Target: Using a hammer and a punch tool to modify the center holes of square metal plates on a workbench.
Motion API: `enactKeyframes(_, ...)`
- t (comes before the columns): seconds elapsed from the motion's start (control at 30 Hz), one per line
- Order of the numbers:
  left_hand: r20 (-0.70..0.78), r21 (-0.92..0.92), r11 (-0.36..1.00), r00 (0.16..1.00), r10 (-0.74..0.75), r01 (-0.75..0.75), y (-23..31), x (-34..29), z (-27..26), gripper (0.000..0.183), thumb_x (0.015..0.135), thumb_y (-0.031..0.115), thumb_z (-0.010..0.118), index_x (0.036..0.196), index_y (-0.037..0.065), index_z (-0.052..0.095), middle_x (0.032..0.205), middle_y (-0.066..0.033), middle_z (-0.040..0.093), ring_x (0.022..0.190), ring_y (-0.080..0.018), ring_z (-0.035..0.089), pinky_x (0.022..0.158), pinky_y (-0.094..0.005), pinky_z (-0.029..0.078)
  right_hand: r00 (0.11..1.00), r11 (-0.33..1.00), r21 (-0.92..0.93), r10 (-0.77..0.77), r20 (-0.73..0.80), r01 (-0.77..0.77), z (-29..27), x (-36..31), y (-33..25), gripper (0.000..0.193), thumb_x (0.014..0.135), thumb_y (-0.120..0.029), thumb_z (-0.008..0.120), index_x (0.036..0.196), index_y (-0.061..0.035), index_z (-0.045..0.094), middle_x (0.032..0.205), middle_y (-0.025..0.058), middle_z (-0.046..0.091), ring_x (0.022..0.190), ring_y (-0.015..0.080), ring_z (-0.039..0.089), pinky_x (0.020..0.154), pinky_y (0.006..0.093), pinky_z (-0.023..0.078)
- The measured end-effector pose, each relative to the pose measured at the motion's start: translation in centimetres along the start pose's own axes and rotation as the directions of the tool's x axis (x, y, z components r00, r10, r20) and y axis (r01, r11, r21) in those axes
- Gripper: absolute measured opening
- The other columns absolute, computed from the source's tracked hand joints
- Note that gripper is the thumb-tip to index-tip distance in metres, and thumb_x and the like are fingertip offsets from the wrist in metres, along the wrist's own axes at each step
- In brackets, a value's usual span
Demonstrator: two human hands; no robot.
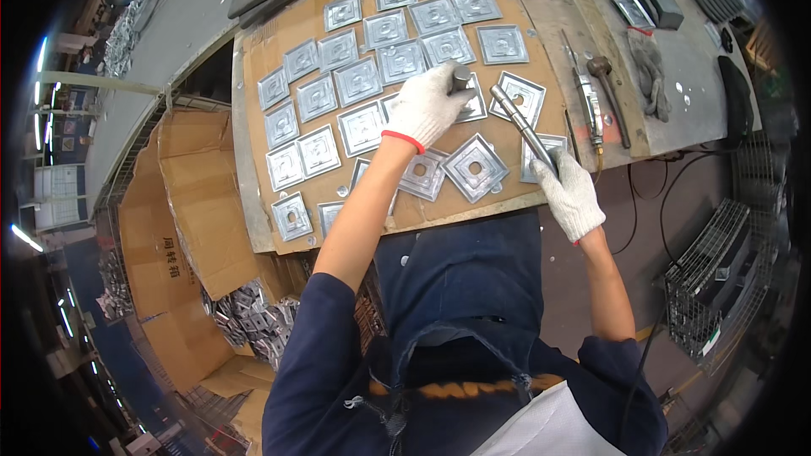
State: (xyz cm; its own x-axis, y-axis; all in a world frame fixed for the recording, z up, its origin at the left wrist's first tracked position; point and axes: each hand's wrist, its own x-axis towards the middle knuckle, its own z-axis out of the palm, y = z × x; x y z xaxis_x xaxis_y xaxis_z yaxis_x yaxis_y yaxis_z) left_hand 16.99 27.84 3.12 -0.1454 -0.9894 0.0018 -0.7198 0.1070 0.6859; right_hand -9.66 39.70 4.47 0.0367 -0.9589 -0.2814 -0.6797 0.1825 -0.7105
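Gripping was done with both gloved hands in the head view. A short dark cylinder (461, 75) was held by the left hand (427, 105), its fingers curled closely round it, just over a square metal plate (476, 106) on the cardboard sheet (549, 49) that covered the surface (694, 105). The lower end of a bright metal rod (518, 123) was enclosed by the wrapped fingers of the right hand (570, 197), with its far end angled up and to the left, above another holed plate (530, 98).

The rod was judged to be stiff, fairly heavy and smooth enough to slip in a knit glove, so it was best grasped firmly near its lower end. The cylinder was judged dense for its size and best pinched round its sides. The plates were judged rigid and light enough for one hand, best lifted by their raised rims; whether the cylinder touched its plate could not be told, as the glove hid the contact.

To the left, a jumble of grey metal pieces (253, 321) was contained in a tall cardboard box (193, 203). To the right, dark objects, hard to make out, were held in a wire basket (705, 274).
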Motion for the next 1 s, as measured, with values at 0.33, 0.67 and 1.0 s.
enactKeyframes(0.33,-0.106,-0.026,1.0,0.994,-0.011,0.009,-1.1,-1.0,1.8,0.035,0.093,0.03,0.081,0.117,0.007,0.072,0.098,-0.0175,0.078,0.091,-0.038,0.075,0.08,-0.0429,0.059,0.999,1.0,-0.008,-0.024,-0.023,0.024,1.2,0.1,0.6,0.048,0.105,-0.044,0.062,0.118,0.0018,0.066,0.1,0.0306,0.072,0.1,0.0505,0.07,0.085,0.0531,0.053)
enactKeyframes(0.67,0.023,-0.057,0.998,1.0,0.003,-0.002,-1.5,-0.4,1.0,0.036,0.095,0.033,0.077,0.111,0.001,0.07,0.103,-0.0236,0.077,0.099,-0.0432,0.074,0.086,-0.0487,0.058,0.971,0.973,0.099,-0.195,-0.138,0.209,-1.3,0.5,-6.8,0.037,0.106,-0.034,0.068,0.116,0.0014,0.066,0.078,0.0124,0.067,0.068,0.0227,0.068,0.067,0.0374,0.054)
enactKeyframes(1.0,0.037,0.0,0.999,0.998,-0.053,0.053,-0.5,-0.6,0.9,0.042,0.094,0.037,0.081,0.116,0.003,0.072,0.101,-0.0208,0.077,0.097,-0.0393,0.075,0.085,-0.0443,0.059,0.947,0.917,-0.295,-0.307,-0.09,0.269,0.9,4.6,-7.6,0.037,0.107,-0.041,0.061,0.121,-0.0077,0.059,0.078,0.0271,0.07,0.081,0.0514,0.071,0.071,0.0574,0.055)
